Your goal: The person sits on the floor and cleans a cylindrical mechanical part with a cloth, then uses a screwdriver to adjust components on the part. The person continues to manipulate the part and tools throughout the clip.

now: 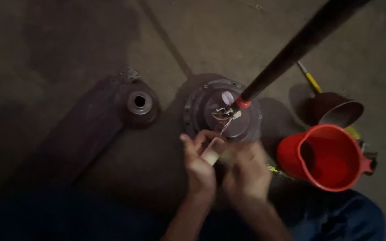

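The floor is bare grey concrete with a seam running across it, and its upper left stretch lies open. Nearer the person, things crowd in. A round fan motor sits on the floor in the middle, with thin wires on its top and a dark rod rising from it toward the upper right corner. Just left of it lies a dark fan blade with a round hub cap at its end. To the right stands a red jug, and behind that a brown metal cup and a yellow-handled tool.

Both hands meet just below the motor. The left hand is closed on a small pale cylinder, blurred and cream-coloured, held at its lower end. The right hand is curled against the same piece; its grip is blurred, so I cannot tell whether it clamps the piece.
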